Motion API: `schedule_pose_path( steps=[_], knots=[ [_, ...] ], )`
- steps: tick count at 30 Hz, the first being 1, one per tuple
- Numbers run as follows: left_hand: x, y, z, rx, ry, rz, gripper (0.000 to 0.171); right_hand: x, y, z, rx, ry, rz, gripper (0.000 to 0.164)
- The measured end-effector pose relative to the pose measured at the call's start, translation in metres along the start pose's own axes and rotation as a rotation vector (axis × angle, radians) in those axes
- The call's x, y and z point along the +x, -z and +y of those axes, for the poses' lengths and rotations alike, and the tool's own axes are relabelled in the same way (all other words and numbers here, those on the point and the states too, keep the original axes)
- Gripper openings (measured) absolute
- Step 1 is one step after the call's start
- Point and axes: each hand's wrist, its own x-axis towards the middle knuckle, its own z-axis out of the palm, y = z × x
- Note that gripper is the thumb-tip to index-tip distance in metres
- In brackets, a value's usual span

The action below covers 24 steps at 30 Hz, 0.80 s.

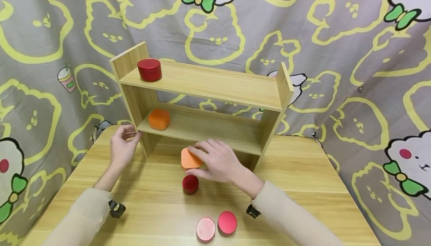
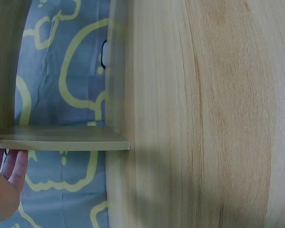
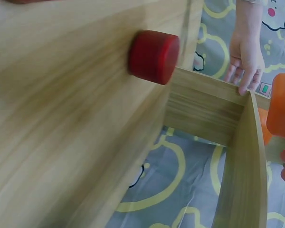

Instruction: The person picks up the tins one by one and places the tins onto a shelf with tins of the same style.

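My right hand [image 1: 220, 160] holds an orange rounded-square box [image 1: 190, 158] between thumb and fingers, in front of the lower shelf board. In the right wrist view this orange box [image 3: 281, 105] shows at the right edge, with fingertips below it. My left hand [image 1: 123, 145] grips the left side panel of the wooden shelf [image 1: 202, 83]. In the left wrist view its thumb and fingers [image 2: 19, 170] lie on opposite sides of the panel. A small dark red round box [image 1: 190, 184] stands on the table just in front of the held box.
Another orange box [image 1: 159, 119] sits at the left of the middle board, and a larger red round box [image 1: 149, 69] at the left of the top board. Pink [image 1: 205, 229] and bright red [image 1: 227, 223] round boxes stand near the table's front. A patterned curtain [image 1: 215, 29] hangs behind.
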Motion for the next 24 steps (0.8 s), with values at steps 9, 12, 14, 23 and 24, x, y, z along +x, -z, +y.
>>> schedule_pose_path(
  steps=[9,12,14,23,24],
  knots=[
    [0.000,-0.001,0.000,-0.006,-0.002,0.009,0.028,0.017,-0.005,0.009,-0.039,-0.022,0.053,0.060],
    [0.001,-0.001,0.001,-0.008,0.002,0.008,0.029,0.021,-0.008,0.012,-0.046,-0.027,0.060,0.060],
    [0.000,-0.001,0.002,-0.008,0.006,0.008,0.029,0.024,-0.009,0.013,-0.045,-0.034,0.059,0.061],
    [0.000,-0.001,0.002,0.006,0.003,0.007,0.028,0.036,-0.016,0.020,-0.019,-0.100,0.057,0.063],
    [0.000,-0.001,0.003,0.002,0.004,0.006,0.028,0.037,-0.016,0.021,-0.019,-0.103,0.056,0.063]
  ],
)
